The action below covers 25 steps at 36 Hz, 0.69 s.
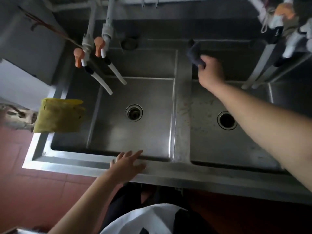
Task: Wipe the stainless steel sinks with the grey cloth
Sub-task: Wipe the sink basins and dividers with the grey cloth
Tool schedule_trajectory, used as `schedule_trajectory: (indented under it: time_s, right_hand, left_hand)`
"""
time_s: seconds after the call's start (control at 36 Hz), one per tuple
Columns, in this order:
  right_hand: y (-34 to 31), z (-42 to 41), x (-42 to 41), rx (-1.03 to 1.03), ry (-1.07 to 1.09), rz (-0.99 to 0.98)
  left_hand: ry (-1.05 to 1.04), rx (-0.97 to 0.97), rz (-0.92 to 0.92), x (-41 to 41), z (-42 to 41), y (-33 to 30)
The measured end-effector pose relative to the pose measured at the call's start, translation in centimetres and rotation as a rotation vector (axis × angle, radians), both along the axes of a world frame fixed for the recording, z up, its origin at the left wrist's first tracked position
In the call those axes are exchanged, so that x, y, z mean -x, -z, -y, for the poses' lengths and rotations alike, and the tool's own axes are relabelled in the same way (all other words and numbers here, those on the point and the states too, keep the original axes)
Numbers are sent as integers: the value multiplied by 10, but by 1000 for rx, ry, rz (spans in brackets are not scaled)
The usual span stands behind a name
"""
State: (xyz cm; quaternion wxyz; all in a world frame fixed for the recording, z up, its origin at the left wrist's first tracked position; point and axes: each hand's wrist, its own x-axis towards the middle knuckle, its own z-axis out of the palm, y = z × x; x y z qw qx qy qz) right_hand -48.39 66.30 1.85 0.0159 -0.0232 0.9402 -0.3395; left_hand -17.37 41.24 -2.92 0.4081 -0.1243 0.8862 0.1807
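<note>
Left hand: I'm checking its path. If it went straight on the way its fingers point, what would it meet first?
The left hand would likely drop over the front rim into the left sink; depth unclear.

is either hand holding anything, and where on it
The right hand holds the grey cloth by its near end, at the back of the right sink. The left hand holds nothing; it rests open on the front rim.

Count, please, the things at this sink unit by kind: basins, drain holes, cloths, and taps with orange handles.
Basins: 2, left basin and right basin
Drain holes: 2, left drain and right drain
Cloths: 2, grey cloth and yellow cloth
Orange-handled taps: 2, and
Total: 8
</note>
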Motion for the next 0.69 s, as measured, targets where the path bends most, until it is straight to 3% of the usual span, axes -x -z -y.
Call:
schedule_trajectory:
  time_s: [0.14, 0.36, 0.69]
  right_hand:
    - [62, 35, -6, -147, -204, 277]
    - [76, 26, -48, -194, -240, 245]
    - [59, 18, -211, -325, -281, 324]
  left_hand:
    - [88, 100, -18, -38, -2, 19]
    - [70, 96, -74, -44, -6, 28]
    - [103, 102, -107, -44, -8, 28]
